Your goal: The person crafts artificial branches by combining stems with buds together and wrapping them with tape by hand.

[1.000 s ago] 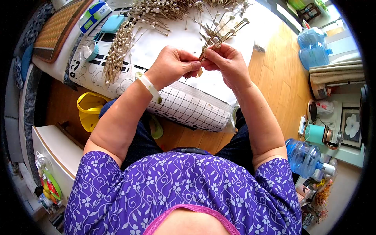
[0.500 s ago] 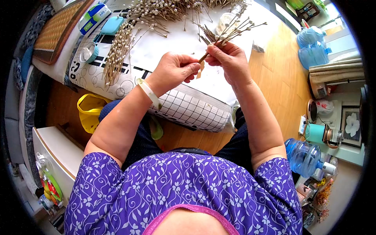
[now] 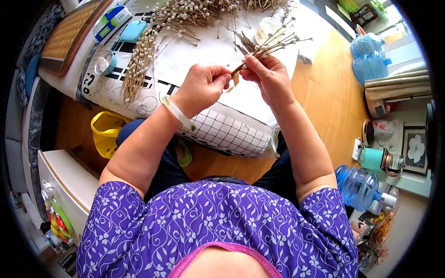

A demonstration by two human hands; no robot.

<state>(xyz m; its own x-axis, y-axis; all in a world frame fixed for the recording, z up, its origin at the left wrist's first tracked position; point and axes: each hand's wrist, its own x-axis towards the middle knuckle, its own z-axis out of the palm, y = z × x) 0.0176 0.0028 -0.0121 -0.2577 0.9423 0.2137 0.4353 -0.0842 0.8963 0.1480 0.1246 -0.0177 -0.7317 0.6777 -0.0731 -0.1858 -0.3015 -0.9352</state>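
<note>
My right hand (image 3: 269,78) is closed round a small bunch of dried twigs (image 3: 280,41) tipped with small pale buds, which fan out to the upper right. My left hand (image 3: 206,85), with a pale bangle on the wrist, pinches at the lower end of the bunch. A short tan strip (image 3: 235,83) hangs between the two hands at the stem ends; it looks like tape. Just beyond the right hand stands a white tub (image 3: 268,30), partly hidden by the twigs. The left fingertips' exact hold is partly hidden.
A large pile of budded twigs (image 3: 199,14) lies along the table's far side, with a separate bundle (image 3: 140,62) at left. Near it are a teal-rimmed jar (image 3: 105,62), a teal case (image 3: 133,30) and a wipes pack (image 3: 112,22). A yellow bag (image 3: 104,134) stands below.
My left hand has shifted slightly left and the tan strip has swung and twisted at the stem ends. The right hand still holds the twigs, now tilted a little lower to the right.
</note>
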